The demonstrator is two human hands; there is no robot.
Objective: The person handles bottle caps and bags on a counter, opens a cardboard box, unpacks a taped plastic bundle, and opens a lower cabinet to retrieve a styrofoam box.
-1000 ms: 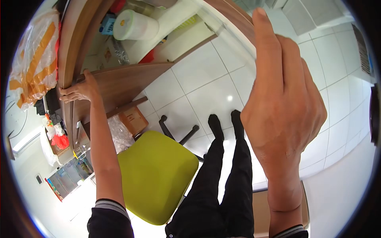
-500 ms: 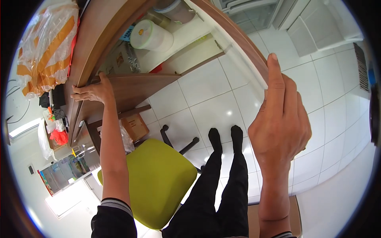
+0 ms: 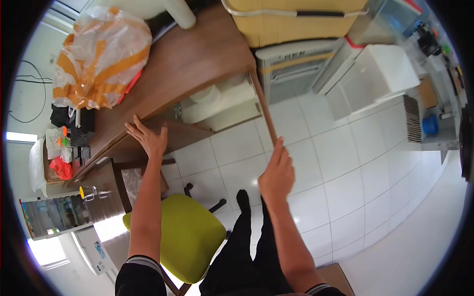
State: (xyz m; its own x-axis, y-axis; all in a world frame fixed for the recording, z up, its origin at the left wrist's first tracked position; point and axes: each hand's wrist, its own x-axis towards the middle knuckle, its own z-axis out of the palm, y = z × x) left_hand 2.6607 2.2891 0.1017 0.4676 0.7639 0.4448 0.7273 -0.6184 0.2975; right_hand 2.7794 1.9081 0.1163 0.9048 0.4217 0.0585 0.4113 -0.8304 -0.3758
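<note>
A wooden cabinet [image 3: 207, 47] stands in front of me with two doors swung out from it. My right hand [image 3: 277, 170] has its fingers wrapped round the edge of the right door [image 3: 262, 106]. On the cabinet's front top edge rests my left hand [image 3: 149, 138], fingers spread, above the left door [image 3: 185, 133]. Between the doors a white container [image 3: 207, 94] shows on a shelf, partly hidden by the top.
A plastic bag with orange tape [image 3: 101, 59] lies on the cabinet top. The green chair [image 3: 180, 234] stands at my left, near my legs. Beyond the right door are a white appliance [image 3: 296, 66] and a white bin [image 3: 370, 79].
The view has risen and shows more of the cabinet top. The right door has swung inward with my right hand on it. My left hand's fingers have spread along the edge.
</note>
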